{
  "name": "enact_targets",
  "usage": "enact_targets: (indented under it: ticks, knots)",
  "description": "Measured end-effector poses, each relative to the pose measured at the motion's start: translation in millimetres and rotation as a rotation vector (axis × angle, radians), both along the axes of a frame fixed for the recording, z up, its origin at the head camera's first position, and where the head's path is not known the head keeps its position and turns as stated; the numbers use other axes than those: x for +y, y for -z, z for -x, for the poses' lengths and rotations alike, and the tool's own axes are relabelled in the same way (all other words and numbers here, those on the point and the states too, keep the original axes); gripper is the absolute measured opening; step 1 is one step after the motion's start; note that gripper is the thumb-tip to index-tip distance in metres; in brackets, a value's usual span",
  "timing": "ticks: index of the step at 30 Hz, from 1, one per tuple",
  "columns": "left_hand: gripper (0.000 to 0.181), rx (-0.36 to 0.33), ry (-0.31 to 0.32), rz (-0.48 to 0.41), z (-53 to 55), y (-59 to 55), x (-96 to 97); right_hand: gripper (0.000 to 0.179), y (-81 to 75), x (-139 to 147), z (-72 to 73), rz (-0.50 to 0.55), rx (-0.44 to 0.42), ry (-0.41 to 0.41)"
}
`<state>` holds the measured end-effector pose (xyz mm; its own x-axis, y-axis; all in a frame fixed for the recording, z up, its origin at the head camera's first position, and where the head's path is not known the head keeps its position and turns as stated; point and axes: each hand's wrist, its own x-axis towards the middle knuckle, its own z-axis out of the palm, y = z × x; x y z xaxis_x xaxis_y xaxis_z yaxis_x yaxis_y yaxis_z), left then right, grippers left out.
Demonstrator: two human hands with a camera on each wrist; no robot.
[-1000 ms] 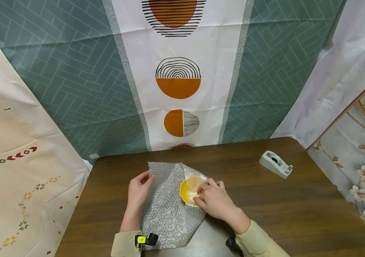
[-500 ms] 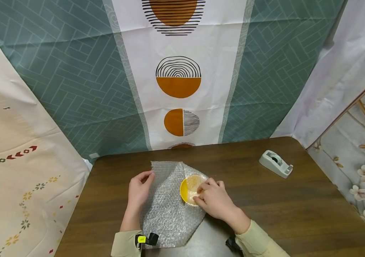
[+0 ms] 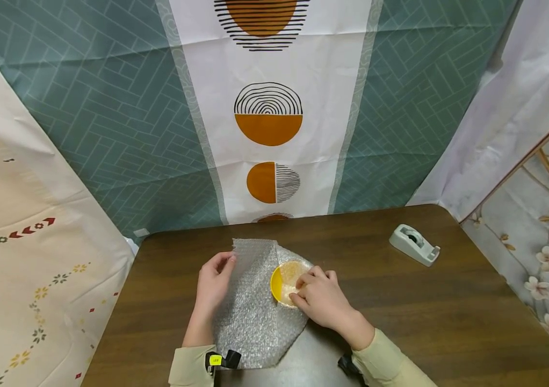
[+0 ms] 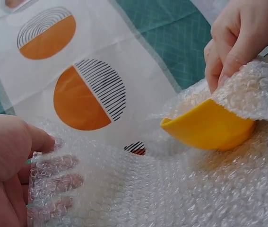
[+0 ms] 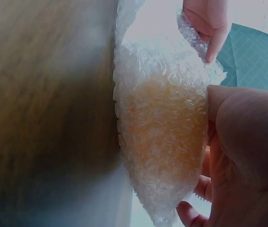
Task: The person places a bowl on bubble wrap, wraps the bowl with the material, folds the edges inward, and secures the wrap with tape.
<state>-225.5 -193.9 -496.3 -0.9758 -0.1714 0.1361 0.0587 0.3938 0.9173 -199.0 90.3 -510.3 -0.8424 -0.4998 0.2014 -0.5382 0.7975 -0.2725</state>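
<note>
A sheet of bubble wrap (image 3: 250, 322) lies on the table, with its left part raised. On it sits a yellow bowl (image 4: 209, 125), its right side covered by a fold of the wrap. My left hand (image 3: 214, 282) pinches the wrap's upper left edge between thumb and fingers, which show through the plastic in the left wrist view. My right hand (image 3: 325, 298) has its fingers curled over the bowl's right side, holding the folded wrap down inside the rim. In the right wrist view the wrap hides the bowl, which shows only as a yellow-orange tint.
A white tape dispenser (image 3: 414, 245) stands at the back right of the brown wooden table (image 3: 448, 322). Behind the table hangs a green and white patterned cloth (image 3: 274, 59). A grey surface (image 3: 298, 357) shows at the near edge below the wrap.
My left hand has moved slightly right and away from me, carrying the wrap's left edge toward the bowl. The right hand and the bowl stay nearly in place.
</note>
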Motion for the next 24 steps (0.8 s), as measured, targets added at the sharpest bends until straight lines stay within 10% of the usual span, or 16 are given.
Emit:
enact_targets:
  ticks: [24]
  knots:
    - [0.016,0.066,0.133,-0.067,-10.4,-17.8,13.5,0.034,-1.6,-6,-3.5,-0.010,0.006,0.029]
